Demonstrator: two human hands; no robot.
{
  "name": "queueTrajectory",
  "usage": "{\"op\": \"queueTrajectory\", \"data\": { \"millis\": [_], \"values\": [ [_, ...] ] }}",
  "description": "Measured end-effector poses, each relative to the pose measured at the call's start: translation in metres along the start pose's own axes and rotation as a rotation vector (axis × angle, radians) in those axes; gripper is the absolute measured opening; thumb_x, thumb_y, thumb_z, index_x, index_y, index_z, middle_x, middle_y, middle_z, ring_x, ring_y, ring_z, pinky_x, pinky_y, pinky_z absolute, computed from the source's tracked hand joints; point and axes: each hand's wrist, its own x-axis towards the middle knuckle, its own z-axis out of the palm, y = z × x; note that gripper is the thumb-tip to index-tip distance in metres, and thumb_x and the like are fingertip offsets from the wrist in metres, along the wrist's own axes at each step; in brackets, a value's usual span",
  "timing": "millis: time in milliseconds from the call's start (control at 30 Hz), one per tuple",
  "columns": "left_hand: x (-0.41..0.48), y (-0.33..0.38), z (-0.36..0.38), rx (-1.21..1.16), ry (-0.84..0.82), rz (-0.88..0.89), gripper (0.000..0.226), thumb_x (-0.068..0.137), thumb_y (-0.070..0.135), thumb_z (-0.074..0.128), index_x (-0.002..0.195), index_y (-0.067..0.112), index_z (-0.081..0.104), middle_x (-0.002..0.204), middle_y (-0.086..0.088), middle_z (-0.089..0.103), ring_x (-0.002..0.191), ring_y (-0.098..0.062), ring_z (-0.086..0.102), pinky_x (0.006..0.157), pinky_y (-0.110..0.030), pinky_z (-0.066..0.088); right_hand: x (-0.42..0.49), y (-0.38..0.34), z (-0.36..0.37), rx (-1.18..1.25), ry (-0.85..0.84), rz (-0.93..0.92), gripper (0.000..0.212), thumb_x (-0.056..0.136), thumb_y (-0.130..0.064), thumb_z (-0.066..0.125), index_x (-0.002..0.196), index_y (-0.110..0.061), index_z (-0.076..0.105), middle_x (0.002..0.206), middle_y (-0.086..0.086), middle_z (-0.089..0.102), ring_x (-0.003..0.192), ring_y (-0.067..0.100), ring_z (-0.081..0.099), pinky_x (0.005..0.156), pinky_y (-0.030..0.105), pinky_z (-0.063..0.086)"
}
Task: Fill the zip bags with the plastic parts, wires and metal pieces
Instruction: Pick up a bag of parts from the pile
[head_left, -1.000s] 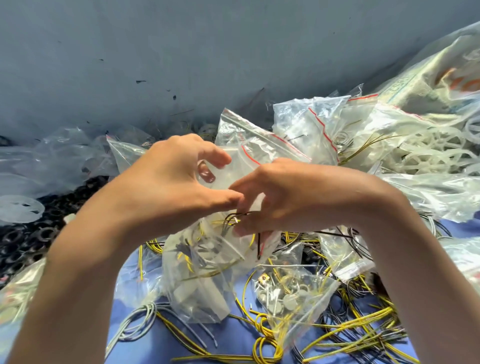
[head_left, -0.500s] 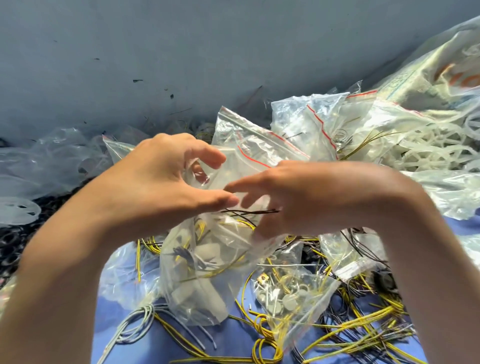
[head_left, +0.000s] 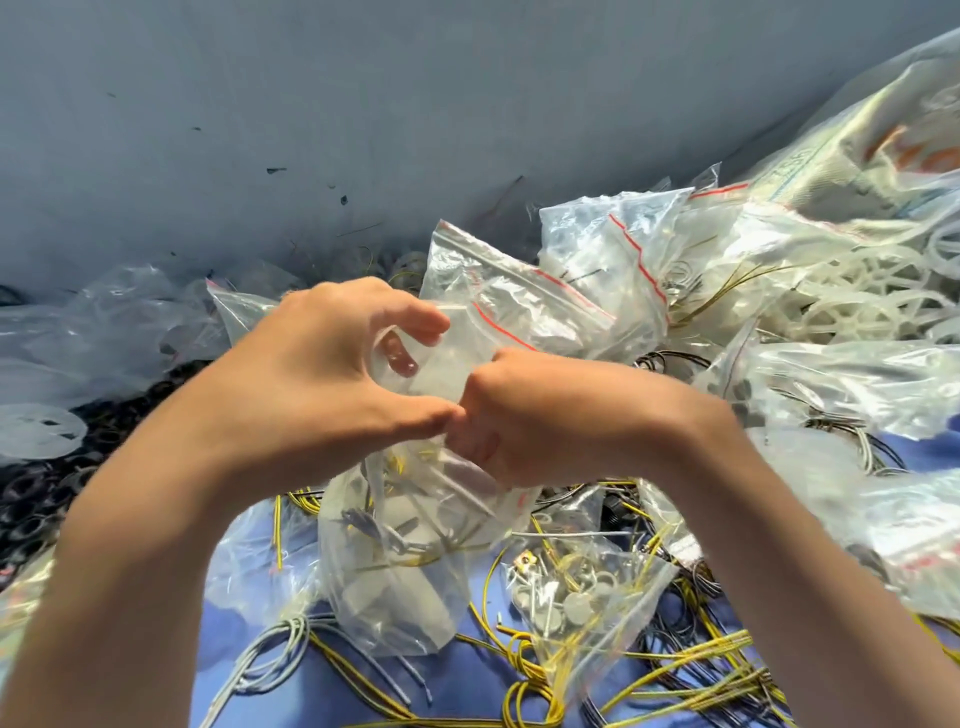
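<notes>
A clear zip bag (head_left: 395, 577) hangs in the middle, holding white plastic parts, grey pieces and yellow wire. My left hand (head_left: 322, 374) grips its open top, thumb in front and fingers curled behind the film. My right hand (head_left: 530, 415) is bunched at the bag's mouth, touching the left thumb, its fingertips curled down into the opening. Whether it still holds wire I cannot tell.
A second zip bag (head_left: 576, 597) with round grey discs lies just right. Yellow wires (head_left: 524, 691) and grey wires (head_left: 260, 670) spread over the blue surface. Filled bags (head_left: 613, 260) pile up behind and right. Black rings (head_left: 47, 483) lie left, below a grey wall (head_left: 363, 104).
My right hand has pushed the dark wire strands down into the bag mouth and closed up against my left thumb. The strands that showed between the hands are out of sight.
</notes>
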Motion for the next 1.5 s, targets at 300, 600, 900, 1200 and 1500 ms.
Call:
{"op": "queueTrajectory", "data": {
  "millis": [300,600,900,1200,1500],
  "values": [
    [0.002,-0.017,-0.006,0.085,0.11,-0.146,0.043,0.068,0.022,0.081,0.108,0.025,0.066,0.075,0.025,0.048,0.052,0.025,0.045,0.054,0.005,0.032,-0.031,0.031,-0.044,0.38,0.398,0.021,0.017,0.082,-0.006,0.063,0.078,-0.02,0.072,0.067,-0.005,0.07,0.06,0.005,0.063,0.058,0.025,0.051],
    [0.001,-0.014,-0.003,0.075,0.079,-0.108,0.041,0.067,0.029,0.08,0.106,0.029,0.066,0.075,0.026,0.048,0.063,0.026,0.046,0.06,0.006,0.031,0.001,0.046,0.02,-0.079,-0.42,0.326,0.019,0.085,-0.036,0.063,0.094,-0.021,0.07,0.09,-0.002,0.069,0.085,0.019,0.061,0.071,0.026,0.048],
    [0.003,-0.013,0.001,0.04,0.004,-0.067,0.041,0.065,0.047,0.066,0.103,0.033,0.064,0.089,0.023,0.057,0.08,0.014,0.052,0.065,0.004,0.034,0.005,0.063,0.039,-0.048,-0.429,0.393,0.026,0.081,-0.033,0.071,0.063,-0.027,0.054,0.065,-0.011,0.053,0.063,0.012,0.05,0.061,0.025,0.041],
    [0.001,-0.019,-0.002,0.122,-0.021,-0.037,0.047,0.063,0.04,0.053,0.109,0.047,0.057,0.096,0.022,0.051,0.071,0.018,0.046,0.062,-0.009,0.032,-0.023,0.047,-0.021,0.215,-0.052,0.292,0.018,0.082,-0.04,0.064,0.093,-0.027,0.059,0.075,-0.009,0.072,0.07,0.006,0.066,0.07,0.036,0.055],
    [0.002,-0.015,0.001,0.062,0.066,-0.1,0.038,0.079,0.019,0.061,0.113,0.034,0.064,0.043,0.033,0.046,0.045,0.013,0.046,0.049,-0.004,0.032,-0.042,0.013,-0.053,0.412,0.441,0.035,0.029,0.069,-0.051,0.065,0.087,-0.028,0.068,0.075,-0.003,0.071,0.061,0.015,0.061,0.063,0.037,0.05]
  ]
}}
